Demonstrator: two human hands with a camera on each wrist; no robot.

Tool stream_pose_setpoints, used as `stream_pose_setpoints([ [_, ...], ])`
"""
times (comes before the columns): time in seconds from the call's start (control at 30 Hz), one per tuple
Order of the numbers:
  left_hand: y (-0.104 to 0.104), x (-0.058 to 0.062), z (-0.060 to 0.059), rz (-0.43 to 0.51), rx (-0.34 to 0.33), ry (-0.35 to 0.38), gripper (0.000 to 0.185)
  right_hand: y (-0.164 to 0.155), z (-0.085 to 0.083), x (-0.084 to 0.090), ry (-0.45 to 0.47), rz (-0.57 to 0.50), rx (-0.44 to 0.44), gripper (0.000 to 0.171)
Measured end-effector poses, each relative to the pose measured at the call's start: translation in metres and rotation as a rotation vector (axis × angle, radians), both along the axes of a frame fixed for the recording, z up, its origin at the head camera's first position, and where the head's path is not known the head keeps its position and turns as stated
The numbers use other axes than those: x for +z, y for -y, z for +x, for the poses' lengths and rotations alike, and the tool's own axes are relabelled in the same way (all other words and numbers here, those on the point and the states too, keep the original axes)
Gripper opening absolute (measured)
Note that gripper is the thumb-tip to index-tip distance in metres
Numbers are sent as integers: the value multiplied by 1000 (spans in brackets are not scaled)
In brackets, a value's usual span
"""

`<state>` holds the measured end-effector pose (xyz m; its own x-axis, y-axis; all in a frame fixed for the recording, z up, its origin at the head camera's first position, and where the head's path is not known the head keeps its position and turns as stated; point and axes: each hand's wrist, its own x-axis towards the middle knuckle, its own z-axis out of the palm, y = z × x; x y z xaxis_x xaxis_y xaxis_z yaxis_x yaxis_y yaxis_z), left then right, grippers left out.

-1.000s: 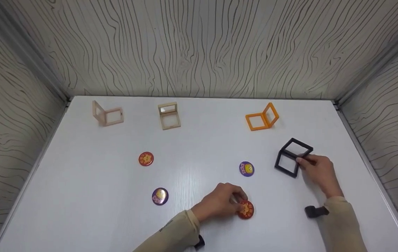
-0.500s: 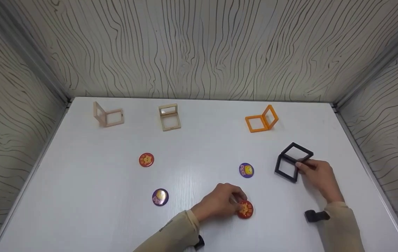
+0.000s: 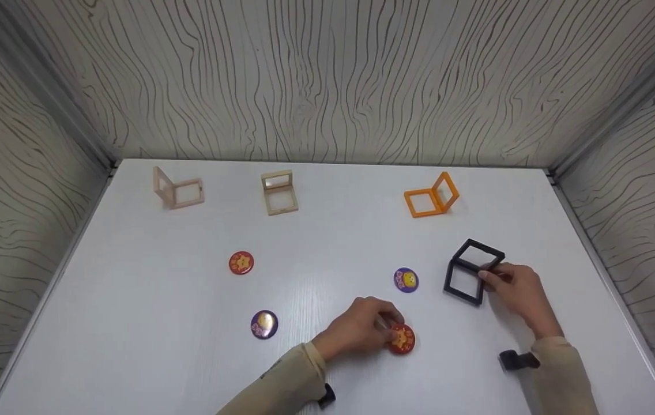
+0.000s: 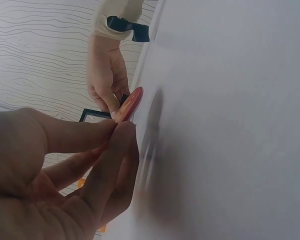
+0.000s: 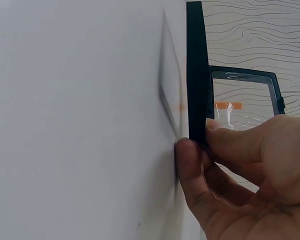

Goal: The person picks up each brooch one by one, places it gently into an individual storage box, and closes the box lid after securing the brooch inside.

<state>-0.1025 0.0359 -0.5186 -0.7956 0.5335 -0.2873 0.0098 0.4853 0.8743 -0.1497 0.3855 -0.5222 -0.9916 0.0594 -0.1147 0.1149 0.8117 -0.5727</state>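
Here, a person's left hand (image 3: 356,333) pinches a red round badge (image 3: 401,339) by its edge between thumb and fingertips (image 4: 121,131), tipping it up off the white table (image 3: 131,346) near the body. The right hand (image 3: 515,288) pinches one corner of an open black hinged frame case (image 3: 470,271), thumb below and fingers above, holding its base flat on the table while the clear-windowed lid stands raised. The badge lies just to the left of the case, with little between them. To do this well, it seems wise to keep the right hand steadying the case so the lid does not fall, and to grip the badge by its rim only, since it is thin and could slip. A purple badge (image 3: 406,279) lies between the two hands, just beside the case, and could be nudged. Farther to the left of the left hand lie another purple badge (image 3: 264,324) and a second red badge (image 3: 240,263). Well beyond both hands, near the far wall, stand an orange frame case (image 3: 432,197) and two pale wooden-coloured cases (image 3: 279,192), all open.
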Motion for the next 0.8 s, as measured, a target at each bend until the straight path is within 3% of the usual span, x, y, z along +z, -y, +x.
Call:
stream_pose_setpoints([
  [0.37, 4, -5, -3, 13, -15, -30, 20, 14, 7, -2, -28, -35, 21, 24],
  [0.8, 1, -3, -5, -7, 13, 15, 19, 26, 12, 3, -66, -24, 58, 18],
])
